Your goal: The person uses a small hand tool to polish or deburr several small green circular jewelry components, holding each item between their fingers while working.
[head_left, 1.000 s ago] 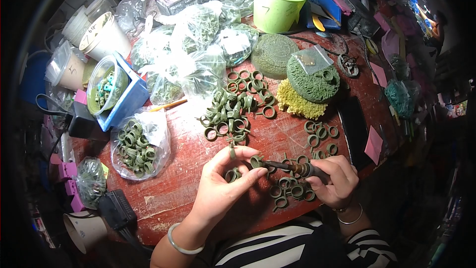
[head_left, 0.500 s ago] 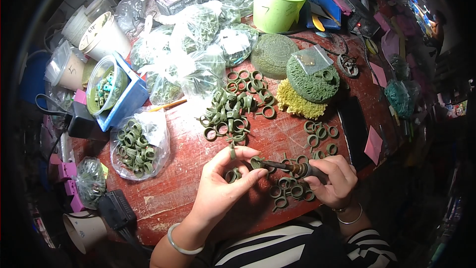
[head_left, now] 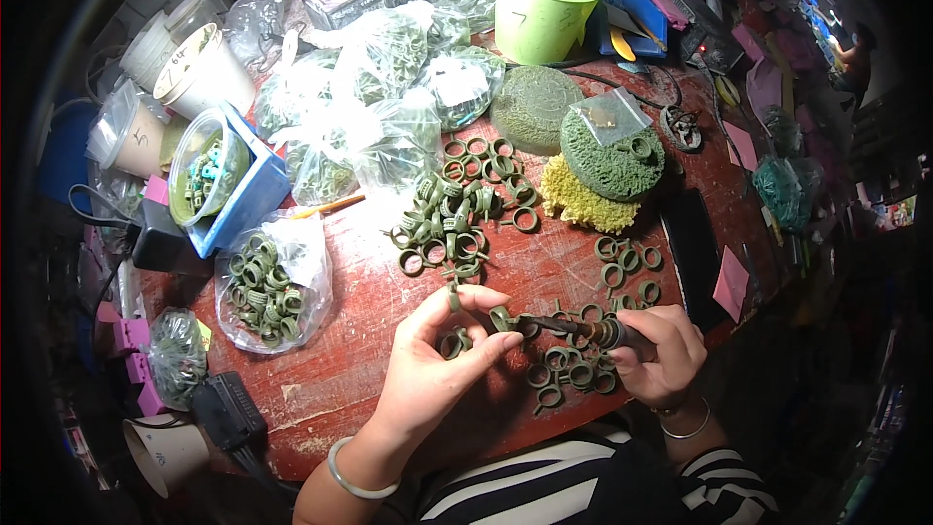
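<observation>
My left hand (head_left: 442, 350), wearing a pale bangle, pinches a dark green ring (head_left: 501, 318) between thumb and fingertips. Further rings sit against its fingers and under its palm. In my right hand (head_left: 661, 355) is a soldering iron (head_left: 607, 333), its dark handle wrapped by the fingers. The iron's thin metal tip points left, close to the held ring; whether they touch I cannot tell. Beneath the iron lies a cluster of green rings (head_left: 580, 374). A larger heap of rings (head_left: 452, 219) lies beyond my left hand, and a small group (head_left: 627, 258) is off to the right.
An open plastic bag of rings (head_left: 262, 297) lies on the red table (head_left: 340, 389) at left. Textured green discs (head_left: 617, 160) rest by a yellow sponge (head_left: 588, 199). Farther back are filled clear bags (head_left: 369, 87) and a lime-green bucket (head_left: 544, 15). A dark phone-like slab (head_left: 692, 258) lies right.
My right hand has drawn the iron slightly right, and its tip is a little farther from the ring. The ring in my left hand has tilted slightly.
</observation>
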Tool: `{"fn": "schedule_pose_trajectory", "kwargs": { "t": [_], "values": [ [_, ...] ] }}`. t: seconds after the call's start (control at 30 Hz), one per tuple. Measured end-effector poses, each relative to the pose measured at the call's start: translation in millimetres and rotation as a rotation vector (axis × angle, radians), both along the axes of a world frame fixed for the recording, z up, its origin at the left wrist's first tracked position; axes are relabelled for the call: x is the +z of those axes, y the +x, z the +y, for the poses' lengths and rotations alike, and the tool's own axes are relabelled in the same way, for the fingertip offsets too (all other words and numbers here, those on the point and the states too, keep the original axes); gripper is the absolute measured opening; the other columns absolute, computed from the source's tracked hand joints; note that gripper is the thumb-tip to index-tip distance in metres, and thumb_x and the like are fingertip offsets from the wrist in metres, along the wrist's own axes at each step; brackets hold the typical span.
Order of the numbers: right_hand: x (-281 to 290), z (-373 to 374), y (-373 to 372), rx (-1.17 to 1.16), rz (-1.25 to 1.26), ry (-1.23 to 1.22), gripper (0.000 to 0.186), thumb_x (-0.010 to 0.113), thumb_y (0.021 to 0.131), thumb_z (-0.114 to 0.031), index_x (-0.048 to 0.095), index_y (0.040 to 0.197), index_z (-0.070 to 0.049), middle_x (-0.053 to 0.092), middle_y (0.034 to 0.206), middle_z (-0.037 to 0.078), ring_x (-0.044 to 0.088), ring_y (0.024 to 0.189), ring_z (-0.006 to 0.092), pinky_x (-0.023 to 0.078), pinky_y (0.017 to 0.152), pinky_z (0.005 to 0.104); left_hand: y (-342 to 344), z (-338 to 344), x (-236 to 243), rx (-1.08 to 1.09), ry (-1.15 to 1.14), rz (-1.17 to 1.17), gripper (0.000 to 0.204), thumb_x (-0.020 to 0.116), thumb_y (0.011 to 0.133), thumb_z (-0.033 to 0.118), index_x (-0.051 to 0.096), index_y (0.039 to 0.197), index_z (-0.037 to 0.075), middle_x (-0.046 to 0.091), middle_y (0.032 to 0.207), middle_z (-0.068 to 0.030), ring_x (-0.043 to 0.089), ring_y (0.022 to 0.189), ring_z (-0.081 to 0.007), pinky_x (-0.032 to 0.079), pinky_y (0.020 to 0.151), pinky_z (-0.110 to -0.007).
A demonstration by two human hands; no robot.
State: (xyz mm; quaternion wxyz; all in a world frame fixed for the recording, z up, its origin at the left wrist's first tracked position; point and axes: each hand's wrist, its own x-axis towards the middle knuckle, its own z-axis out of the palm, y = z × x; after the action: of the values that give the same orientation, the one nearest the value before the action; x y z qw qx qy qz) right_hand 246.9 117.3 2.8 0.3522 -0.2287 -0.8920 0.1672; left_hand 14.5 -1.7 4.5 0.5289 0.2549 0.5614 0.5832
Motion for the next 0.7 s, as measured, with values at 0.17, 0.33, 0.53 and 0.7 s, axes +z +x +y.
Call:
{"fn": "schedule_pose_trajectory", "kwargs": {
  "t": [0.17, 0.33, 0.53, 0.7],
  "values": [
    [-4.3, 1.5, -1.0, -0.002, 0.067, 0.013, 0.037, 0.078, 0.090, -0.032, 0.068, 0.109, -0.002, 0.064, 0.086, 0.009, 0.066, 0.064, 0.0206, 0.054, 0.052, 0.0308, 0.0, 0.4, -1.5, 0.010, 0.020, 0.015, 0.034, 0.077, 0.083, -0.006, 0.066, 0.114, 0.000, 0.061, 0.092, 0.0032, 0.054, 0.076, -0.0018, 0.043, 0.067, -0.017],
    [-2.0, 1.6, -0.1, 0.025, 0.017, 0.023, 0.035, 0.077, 0.091, -0.029, 0.068, 0.111, -0.003, 0.064, 0.087, 0.008, 0.065, 0.064, 0.0200, 0.053, 0.051, 0.0305, 1.3, -0.2, 0.8, 0.028, -0.021, 0.011, 0.033, 0.079, 0.085, -0.002, 0.066, 0.115, 0.003, 0.059, 0.085, 0.0041, 0.053, 0.076, -0.0017, 0.042, 0.067, -0.016],
    [0.0, 0.8, -0.8, 0.050, -0.034, -0.002, 0.034, 0.078, 0.089, -0.025, 0.069, 0.112, -0.003, 0.064, 0.088, 0.008, 0.065, 0.066, 0.0208, 0.053, 0.052, 0.0309, 2.8, 0.1, -1.1, 0.025, -0.017, 0.029, 0.032, 0.079, 0.085, -0.001, 0.066, 0.114, 0.003, 0.059, 0.086, 0.0042, 0.053, 0.077, -0.0018, 0.042, 0.068, -0.016],
    [1.1, 0.6, -3.2, 0.049, -0.029, -0.009, 0.034, 0.079, 0.088, -0.023, 0.069, 0.112, -0.002, 0.064, 0.088, 0.008, 0.065, 0.065, 0.0209, 0.053, 0.053, 0.0311, 2.7, -0.2, 0.0, 0.026, -0.020, 0.024, 0.032, 0.079, 0.085, -0.001, 0.066, 0.114, 0.004, 0.060, 0.087, 0.0043, 0.053, 0.078, -0.0019, 0.042, 0.069, -0.016]
  ]
}}
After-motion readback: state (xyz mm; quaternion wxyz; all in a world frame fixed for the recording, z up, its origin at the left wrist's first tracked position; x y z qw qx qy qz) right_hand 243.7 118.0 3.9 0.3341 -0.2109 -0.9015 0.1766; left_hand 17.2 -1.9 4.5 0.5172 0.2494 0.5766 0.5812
